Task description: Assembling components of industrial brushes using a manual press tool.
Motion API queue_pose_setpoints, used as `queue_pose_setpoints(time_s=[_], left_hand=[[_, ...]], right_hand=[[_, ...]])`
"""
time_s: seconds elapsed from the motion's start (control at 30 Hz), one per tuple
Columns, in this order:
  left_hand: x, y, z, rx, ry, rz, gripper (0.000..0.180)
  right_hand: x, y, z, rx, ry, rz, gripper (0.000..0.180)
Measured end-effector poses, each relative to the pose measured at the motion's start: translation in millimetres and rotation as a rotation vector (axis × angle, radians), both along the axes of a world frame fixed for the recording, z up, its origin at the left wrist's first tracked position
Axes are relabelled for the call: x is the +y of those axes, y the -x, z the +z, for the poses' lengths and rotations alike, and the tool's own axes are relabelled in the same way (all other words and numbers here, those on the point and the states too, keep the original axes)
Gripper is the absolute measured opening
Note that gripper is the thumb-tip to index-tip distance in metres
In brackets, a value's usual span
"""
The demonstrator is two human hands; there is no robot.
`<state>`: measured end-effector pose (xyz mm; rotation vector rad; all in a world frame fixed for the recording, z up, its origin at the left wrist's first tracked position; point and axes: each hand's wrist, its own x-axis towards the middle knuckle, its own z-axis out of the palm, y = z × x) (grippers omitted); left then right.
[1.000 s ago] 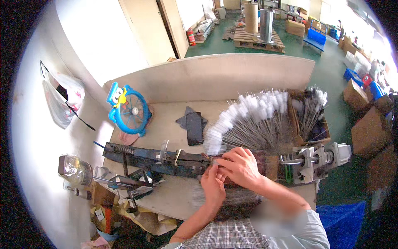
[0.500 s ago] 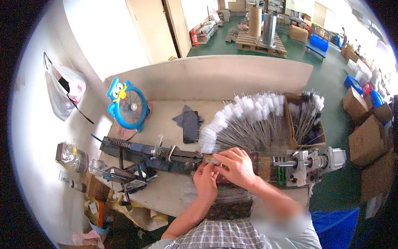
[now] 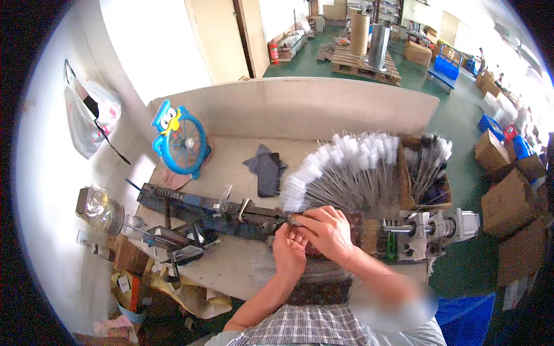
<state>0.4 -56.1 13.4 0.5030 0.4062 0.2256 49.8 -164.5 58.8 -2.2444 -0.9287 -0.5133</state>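
Workshop desk (image 3: 231, 167), item: thin wire brushes (image 3: 346, 176) fanned at 12 o'clock of both hands, light, springy, fluffy-tipped, best taken mid-stem; left hand (image 3: 288, 254) and right hand (image 3: 326, 230), grips pressed together, pinching a small piece I cannot identify on the machine (image 3: 202, 210).

Both hands, the left hand (image 3: 289, 251) and right hand (image 3: 328, 229), sit boxed in: the long blue machine (image 3: 202, 209) blocks nine o'clock, the fan of white-tipped wire brushes (image 3: 346, 173) crowds twelve, and the motor unit (image 3: 434, 229) shuts off three. Bare tabletop (image 3: 231, 271) lies open toward seven, and more near the dark cloth (image 3: 266, 170) at eleven.
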Motion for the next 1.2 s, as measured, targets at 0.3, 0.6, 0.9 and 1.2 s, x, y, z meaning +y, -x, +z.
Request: queue_pose_setpoints(time_s=[0.3, 0.6, 0.9, 1.2], left_hand=[[-5, 1, 14, 0.018, 0.062, 0.006, 0.017], [-10, 0, 10, 0.026, -0.086, 0.0, 0.013], [-9, -5, 6, 0.084, -0.08, 0.05, 0.012], [-12, -3, 14, 0.055, -0.11, 0.051, 0.013]], right_hand=[[8, -1, -1, 0.028, -0.051, -0.015, 0.025], [-8, 4, 0, -0.075, -0.036, -0.09, 0.026], [-12, 4, 1, -0.047, -0.05, -0.06, 0.023], [-9, 5, -2, -0.065, -0.07, -0.088, 0.024]])
